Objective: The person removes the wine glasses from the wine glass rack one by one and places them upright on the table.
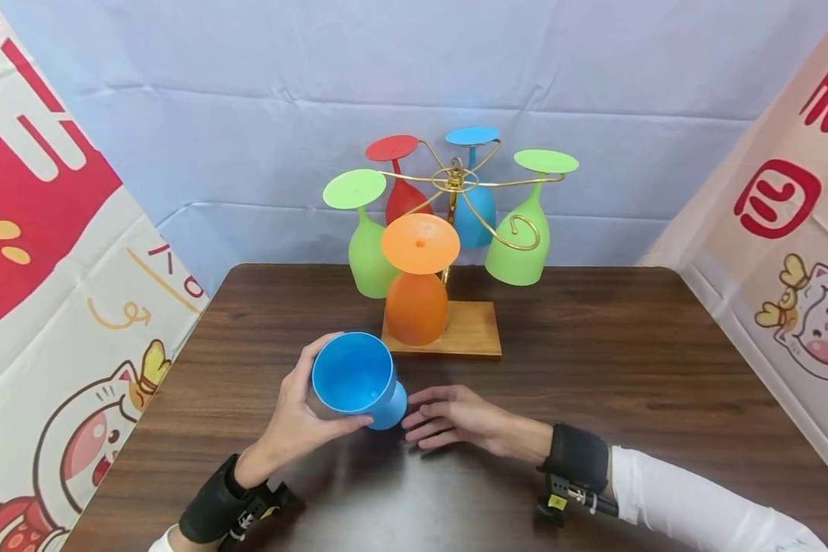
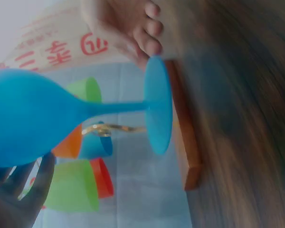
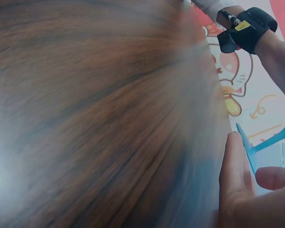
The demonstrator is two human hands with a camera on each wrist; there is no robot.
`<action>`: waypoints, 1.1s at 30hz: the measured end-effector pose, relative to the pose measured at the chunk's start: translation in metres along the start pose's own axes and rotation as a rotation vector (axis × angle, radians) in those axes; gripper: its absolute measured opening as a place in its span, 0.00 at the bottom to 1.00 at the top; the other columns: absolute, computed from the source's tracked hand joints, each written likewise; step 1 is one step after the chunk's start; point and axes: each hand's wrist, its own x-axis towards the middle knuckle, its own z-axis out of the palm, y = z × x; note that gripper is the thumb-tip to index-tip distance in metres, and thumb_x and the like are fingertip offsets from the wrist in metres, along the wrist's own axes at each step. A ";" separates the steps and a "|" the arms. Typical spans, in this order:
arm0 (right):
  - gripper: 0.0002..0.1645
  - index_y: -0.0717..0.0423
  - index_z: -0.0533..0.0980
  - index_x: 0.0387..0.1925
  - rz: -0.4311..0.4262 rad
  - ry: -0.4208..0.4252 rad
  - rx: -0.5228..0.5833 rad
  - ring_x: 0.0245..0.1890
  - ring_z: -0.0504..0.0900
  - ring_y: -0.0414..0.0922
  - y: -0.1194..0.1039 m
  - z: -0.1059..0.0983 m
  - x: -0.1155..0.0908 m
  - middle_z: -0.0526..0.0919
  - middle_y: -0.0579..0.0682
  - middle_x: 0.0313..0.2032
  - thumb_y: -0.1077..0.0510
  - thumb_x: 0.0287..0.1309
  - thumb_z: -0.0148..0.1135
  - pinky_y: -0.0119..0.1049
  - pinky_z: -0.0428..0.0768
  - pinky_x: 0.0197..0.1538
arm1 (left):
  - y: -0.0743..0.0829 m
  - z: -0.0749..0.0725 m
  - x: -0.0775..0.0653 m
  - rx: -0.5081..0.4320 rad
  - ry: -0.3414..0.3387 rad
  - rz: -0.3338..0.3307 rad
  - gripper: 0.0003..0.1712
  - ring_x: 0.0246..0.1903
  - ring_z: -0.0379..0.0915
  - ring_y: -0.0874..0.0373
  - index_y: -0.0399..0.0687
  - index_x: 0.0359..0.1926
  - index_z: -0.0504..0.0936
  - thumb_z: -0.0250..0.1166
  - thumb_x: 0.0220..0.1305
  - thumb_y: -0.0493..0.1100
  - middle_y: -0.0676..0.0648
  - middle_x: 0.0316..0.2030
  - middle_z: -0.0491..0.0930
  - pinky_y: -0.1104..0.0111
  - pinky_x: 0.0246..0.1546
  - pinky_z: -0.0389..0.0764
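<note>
My left hand (image 1: 297, 422) grips a blue plastic goblet (image 1: 355, 376) around its bowl, thumb on the near side and fingers on the far side. The goblet's mouth tilts up toward the head camera. In the left wrist view its stem and round foot (image 2: 157, 107) are held off the tabletop. My right hand (image 1: 462, 418) is beside that foot, fingers loosely extended, gripping nothing; contact with the rim cannot be told. Behind stands a gold wire rack (image 1: 455, 180) on a wooden base (image 1: 476, 326), with upside-down goblets hanging by their feet.
On the rack hang an orange goblet (image 1: 417, 307) in front, green ones left (image 1: 369, 257) and right (image 1: 520, 245), and a red (image 1: 407, 198) and a blue one (image 1: 474, 215) behind. A curled wire arm (image 1: 524, 236) reaches front right. All stands on a dark wooden table (image 1: 628, 360).
</note>
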 end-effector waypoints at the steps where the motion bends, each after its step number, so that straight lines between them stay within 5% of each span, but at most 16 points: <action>1: 0.26 0.69 0.65 0.69 0.002 0.004 0.002 0.52 0.89 0.52 0.001 -0.002 -0.001 0.85 0.63 0.55 0.60 0.76 0.50 0.47 0.85 0.57 | -0.002 0.000 -0.001 0.024 0.017 -0.002 0.60 0.62 0.74 0.58 0.40 0.72 0.63 0.87 0.39 0.43 0.38 0.63 0.76 0.65 0.58 0.81; 15: 0.26 0.71 0.66 0.68 0.023 0.061 0.026 0.52 0.89 0.51 0.020 -0.024 -0.018 0.86 0.60 0.53 0.61 0.76 0.50 0.44 0.86 0.56 | -0.025 -0.005 -0.004 0.214 0.302 -0.113 0.59 0.60 0.76 0.47 0.45 0.72 0.67 0.86 0.37 0.36 0.43 0.64 0.77 0.76 0.56 0.75; 23: 0.26 0.72 0.65 0.68 0.021 0.066 0.045 0.49 0.89 0.48 0.022 -0.028 -0.021 0.87 0.59 0.52 0.61 0.75 0.50 0.42 0.86 0.56 | -0.038 -0.007 -0.008 0.244 0.317 -0.209 0.56 0.60 0.77 0.46 0.45 0.73 0.65 0.84 0.43 0.38 0.41 0.64 0.77 0.75 0.53 0.77; 33: 0.26 0.72 0.66 0.67 0.036 0.061 0.035 0.49 0.89 0.47 0.024 -0.028 -0.023 0.87 0.60 0.52 0.61 0.75 0.50 0.42 0.87 0.55 | -0.044 -0.015 -0.004 0.250 0.338 -0.286 0.56 0.61 0.76 0.45 0.44 0.74 0.62 0.83 0.46 0.39 0.40 0.64 0.76 0.54 0.54 0.80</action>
